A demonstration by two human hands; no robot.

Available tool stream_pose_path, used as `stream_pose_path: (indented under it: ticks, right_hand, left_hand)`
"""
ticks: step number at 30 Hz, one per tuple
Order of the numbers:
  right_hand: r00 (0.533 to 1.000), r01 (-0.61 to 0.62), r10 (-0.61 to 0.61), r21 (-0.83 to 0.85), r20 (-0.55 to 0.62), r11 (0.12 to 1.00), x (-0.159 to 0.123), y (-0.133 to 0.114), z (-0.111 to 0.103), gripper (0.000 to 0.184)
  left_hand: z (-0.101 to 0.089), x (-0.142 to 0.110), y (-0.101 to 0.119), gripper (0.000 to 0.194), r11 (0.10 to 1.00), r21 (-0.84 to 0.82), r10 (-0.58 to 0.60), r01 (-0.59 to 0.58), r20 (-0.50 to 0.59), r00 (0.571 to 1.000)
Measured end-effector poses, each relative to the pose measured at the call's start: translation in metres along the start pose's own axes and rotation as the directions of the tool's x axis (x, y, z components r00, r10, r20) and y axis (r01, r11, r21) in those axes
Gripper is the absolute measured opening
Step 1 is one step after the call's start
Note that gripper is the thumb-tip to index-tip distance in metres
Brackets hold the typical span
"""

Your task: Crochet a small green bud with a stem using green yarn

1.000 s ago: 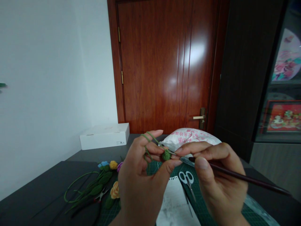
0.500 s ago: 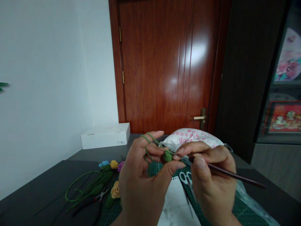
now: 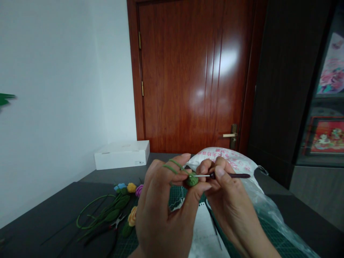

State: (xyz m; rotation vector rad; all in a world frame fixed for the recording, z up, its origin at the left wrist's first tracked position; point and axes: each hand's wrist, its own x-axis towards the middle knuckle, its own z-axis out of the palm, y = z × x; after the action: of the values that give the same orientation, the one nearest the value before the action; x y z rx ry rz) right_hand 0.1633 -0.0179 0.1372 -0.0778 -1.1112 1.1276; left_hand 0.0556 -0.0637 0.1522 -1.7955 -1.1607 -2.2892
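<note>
My left hand (image 3: 163, 208) pinches a small green crocheted piece (image 3: 191, 179) between thumb and middle finger, with green yarn (image 3: 172, 165) looped over the raised index finger. My right hand (image 3: 228, 204) grips a dark crochet hook (image 3: 228, 175) by its handle. The hook's metal tip reaches left into the green piece. Both hands are held up in front of me above a green cutting mat (image 3: 177, 193).
On the dark table lie crocheted flowers (image 3: 129, 188) with green stems (image 3: 99, 215), pliers (image 3: 115, 222), a white sheet (image 3: 201, 233), a printed plastic bag (image 3: 228, 161) and a white box (image 3: 122, 154). A wooden door (image 3: 193, 75) and a dark cabinet (image 3: 282, 82) stand behind.
My right hand has turned the hook from slanting down-right to nearly level and closed in on the green piece. The scissors on the mat are now hidden behind my hands.
</note>
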Motion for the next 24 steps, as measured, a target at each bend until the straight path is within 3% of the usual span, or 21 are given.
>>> stream_pose_path:
  ticks: [6,12,19,24]
  right_hand:
    - [0.999,-0.003,0.006,0.056,-0.047,0.998,-0.002,-0.003,0.002,0.024]
    - [0.998,0.008,-0.008,0.007,-0.054,1.000,-0.002,-0.014,0.000,0.023]
    - [0.976,0.194,-0.212,-0.263,-0.042,0.945,-0.006,-0.019,-0.001,0.020]
    - [0.973,0.181,-0.215,-0.305,-0.082,0.935,-0.008,-0.023,0.000,0.023]
  left_hand:
    - [0.000,-0.001,0.000,0.041,0.999,-0.040,0.033,-0.033,-0.001,0.999]
    - [-0.001,0.001,-0.002,0.046,0.998,-0.058,0.024,-0.019,0.075,0.997]
    - [-0.002,0.001,-0.005,0.041,0.999,-0.041,0.023,-0.020,0.071,0.997]
    - [-0.001,0.001,-0.011,0.043,0.998,-0.021,0.060,-0.058,0.077,0.995]
